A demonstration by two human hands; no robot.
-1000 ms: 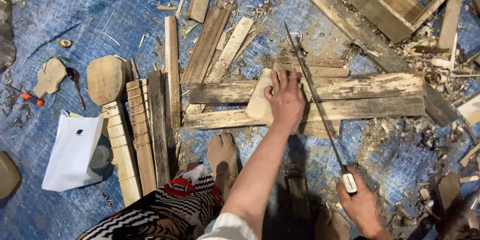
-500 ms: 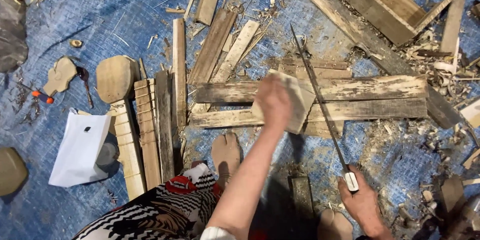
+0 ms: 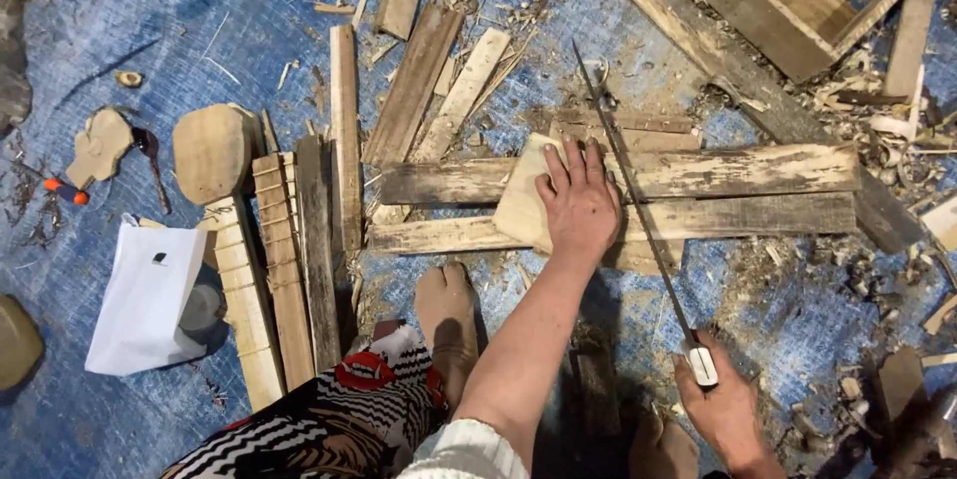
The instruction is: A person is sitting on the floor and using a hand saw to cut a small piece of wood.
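Note:
My left hand (image 3: 577,202) lies flat, fingers spread, on a pale flat wood piece (image 3: 520,202) that rests across two long weathered planks (image 3: 738,172). My right hand (image 3: 720,407) grips the white handle of a long thin saw (image 3: 638,210). The saw blade runs up and to the left, just right of my left hand, over the planks. My bare foot (image 3: 449,319) stands below the planks.
A blue tarp (image 3: 179,20) littered with wood chips covers the ground. Several slats (image 3: 299,250) lie at the left beside a white bag (image 3: 145,298) and a rounded wood blank (image 3: 211,150). An open wooden frame (image 3: 797,0) sits top right.
My left hand has shifted slightly on the pale wood piece and now presses it flat. The saw and my right hand have barely moved.

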